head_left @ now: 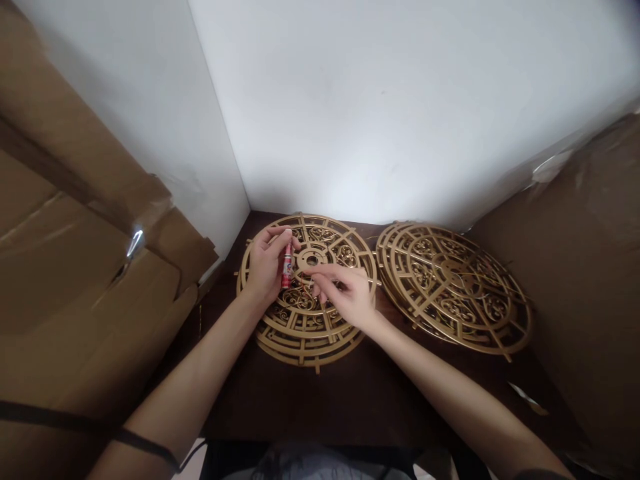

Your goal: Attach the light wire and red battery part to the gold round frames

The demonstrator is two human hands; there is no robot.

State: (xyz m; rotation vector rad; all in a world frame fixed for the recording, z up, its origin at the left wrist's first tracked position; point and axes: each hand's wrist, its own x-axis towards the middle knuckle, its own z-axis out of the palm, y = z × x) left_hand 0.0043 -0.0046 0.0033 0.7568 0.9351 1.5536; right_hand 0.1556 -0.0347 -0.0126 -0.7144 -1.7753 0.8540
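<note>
My left hand [267, 265] grips a small red tube [287, 267], held upright over a stack of round gold filigree discs [306, 333] on a dark wooden table [360, 393]. My right hand [345, 293] rests on the top disc just right of the tube, fingers pointing left toward the disc's central ring [311, 260]. Whether the right fingers pinch a small gold piece is unclear. A second stack of gold filigree discs [453, 287] lies to the right, touching the first stack's edge.
Large cardboard boxes [75, 267] crowd the left side, and another cardboard box [585, 280] stands on the right. White walls [390, 107] meet in a corner behind the table. A small scrap [525, 398] lies on the table at right.
</note>
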